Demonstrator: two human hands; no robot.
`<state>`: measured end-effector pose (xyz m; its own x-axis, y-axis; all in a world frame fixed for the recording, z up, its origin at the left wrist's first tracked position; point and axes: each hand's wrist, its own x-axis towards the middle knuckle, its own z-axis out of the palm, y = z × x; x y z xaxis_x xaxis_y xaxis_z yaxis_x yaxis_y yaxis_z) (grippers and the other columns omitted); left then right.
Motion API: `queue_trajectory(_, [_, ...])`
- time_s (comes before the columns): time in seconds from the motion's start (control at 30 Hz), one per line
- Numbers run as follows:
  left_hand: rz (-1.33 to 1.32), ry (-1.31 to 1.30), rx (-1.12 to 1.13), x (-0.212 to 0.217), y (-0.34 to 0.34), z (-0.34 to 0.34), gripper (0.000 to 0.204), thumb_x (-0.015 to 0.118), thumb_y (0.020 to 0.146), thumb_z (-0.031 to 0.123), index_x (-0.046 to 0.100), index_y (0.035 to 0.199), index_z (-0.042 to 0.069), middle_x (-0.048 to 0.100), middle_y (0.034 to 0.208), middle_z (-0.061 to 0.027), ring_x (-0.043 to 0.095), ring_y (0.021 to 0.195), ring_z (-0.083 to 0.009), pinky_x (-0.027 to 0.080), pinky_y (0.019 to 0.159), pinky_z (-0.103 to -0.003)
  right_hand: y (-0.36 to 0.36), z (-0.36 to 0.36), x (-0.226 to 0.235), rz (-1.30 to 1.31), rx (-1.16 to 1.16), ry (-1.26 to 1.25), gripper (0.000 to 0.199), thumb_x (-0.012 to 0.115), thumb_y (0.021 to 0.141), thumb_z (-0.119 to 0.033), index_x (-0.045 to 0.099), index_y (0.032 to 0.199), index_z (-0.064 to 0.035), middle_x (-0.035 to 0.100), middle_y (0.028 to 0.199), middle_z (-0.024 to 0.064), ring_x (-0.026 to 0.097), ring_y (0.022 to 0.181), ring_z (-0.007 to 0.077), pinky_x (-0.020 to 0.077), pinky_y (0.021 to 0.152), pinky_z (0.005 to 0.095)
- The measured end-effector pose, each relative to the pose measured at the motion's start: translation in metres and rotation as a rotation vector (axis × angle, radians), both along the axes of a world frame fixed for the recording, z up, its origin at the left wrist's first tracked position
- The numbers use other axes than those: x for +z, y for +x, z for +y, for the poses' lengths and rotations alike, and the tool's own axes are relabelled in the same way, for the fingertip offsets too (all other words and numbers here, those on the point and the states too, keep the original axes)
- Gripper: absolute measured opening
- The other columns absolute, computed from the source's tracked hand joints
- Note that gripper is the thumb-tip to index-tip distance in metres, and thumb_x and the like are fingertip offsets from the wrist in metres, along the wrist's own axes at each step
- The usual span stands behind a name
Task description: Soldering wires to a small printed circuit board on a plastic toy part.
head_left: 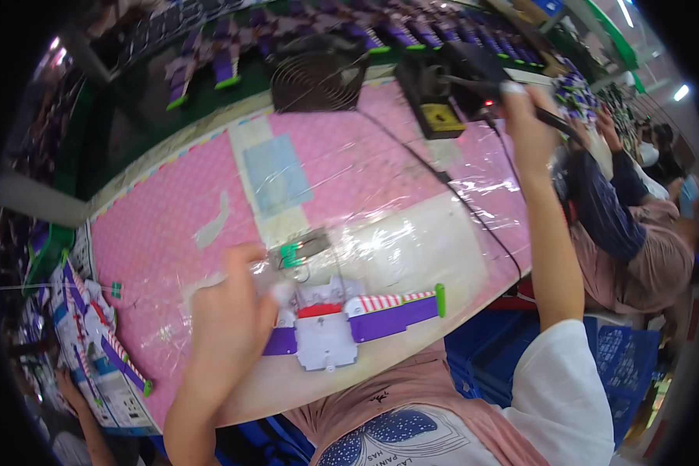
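Observation:
My right hand (530, 128) is raised at the back right, closed around the black handle of a soldering iron (558, 123). Its front end lies near a dark stand with a yellow sponge tray (441, 120). My left hand (229, 311), blurred by motion, is over the left side of a white and purple toy wing pack (326, 338). Its thumb is beside the white body, and the hand hides the outer left wing. The right wing (396, 314) shows red stripes and a green tip. Above the body lies a small green circuit board (290, 255) with thin wires.
A black round-grilled fan (318, 81) stands at the back. A black cable (412, 151) crosses the pink, plastic-covered table (163, 210). More wing packs lie at left (93, 334) and along the back rack (225, 58). At right sits a person in a dark sleeve (610, 206).

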<state>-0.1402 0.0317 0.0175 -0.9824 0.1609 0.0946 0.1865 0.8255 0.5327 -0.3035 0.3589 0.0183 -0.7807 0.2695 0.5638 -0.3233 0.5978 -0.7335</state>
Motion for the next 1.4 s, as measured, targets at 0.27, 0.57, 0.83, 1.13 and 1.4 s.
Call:
queue_trajectory(0.27, [-0.027, 0.284, 0.110, -0.019, 0.018, -0.014, 0.016, 0.056, 0.084, 0.016, 0.049, 0.089, 0.002, 0.050, 0.058, -0.0057, 0.049, 0.045, -0.0205, 0.037, 0.043, -0.031, 0.094, -0.042, -0.064, -0.809, 0.954, 0.462, 0.036, 0.066, 0.075, -0.020, 0.056, 0.104, -0.0016, 0.062, 0.079, 0.0090, 0.059, 0.064, 0.0176, 0.0464, 0.057, 0.0291])
queue_trajectory(0.57, [-0.549, 1.085, 0.244, 0.006, 0.141, -0.091, 0.054, 0.038, 0.091, 0.047, 0.048, 0.119, 0.001, 0.050, 0.072, -0.0078, 0.048, 0.060, -0.0144, 0.038, 0.056, -0.025, 0.081, -0.206, -0.008, -1.063, 1.159, -0.374, 0.035, 0.050, 0.089, -0.031, 0.056, 0.106, -0.0002, 0.057, 0.085, 0.0038, 0.051, 0.073, 0.0081, 0.0393, 0.059, 0.0229])
queue_trajectory(0.83, [-0.093, 1.696, 0.744, -0.022, 0.209, -0.160, 0.048, 0.035, 0.094, 0.039, 0.044, 0.126, 0.005, 0.051, 0.065, -0.0041, 0.042, 0.045, -0.0109, 0.033, 0.043, -0.025, -0.140, -0.454, -0.100, -0.987, 0.722, -1.045, 0.018, 0.037, 0.087, -0.004, 0.054, 0.090, 0.0026, 0.060, 0.076, 0.0161, 0.054, 0.048, 0.0200, 0.0385, 0.033, 0.0275])
queue_trajectory(1.13, [-0.221, 0.967, 0.957, -0.046, 0.190, -0.186, 0.051, 0.048, 0.087, 0.013, 0.032, 0.135, 0.005, 0.059, 0.097, -0.0104, 0.038, 0.057, -0.0083, 0.030, 0.048, -0.020, -0.048, -0.497, -0.125, -0.904, 0.491, -0.889, 0.030, 0.045, 0.084, -0.025, 0.052, 0.102, -0.0010, 0.059, 0.087, 0.0170, 0.058, 0.074, 0.0310, 0.0483, 0.065, 0.0417])
queue_trajectory(1.4, [-0.213, 0.545, 0.678, -0.013, 0.126, -0.152, 0.055, 0.055, 0.086, 0.038, 0.042, 0.128, 0.006, 0.038, 0.059, 0.0018, 0.033, 0.050, -0.0067, 0.024, 0.044, -0.021, 0.097, -0.445, -0.073, -1.057, 1.367, -0.540, 0.029, 0.046, 0.086, -0.024, 0.057, 0.095, 0.0002, 0.063, 0.085, 0.0136, 0.061, 0.076, 0.0261, 0.0477, 0.068, 0.0377])
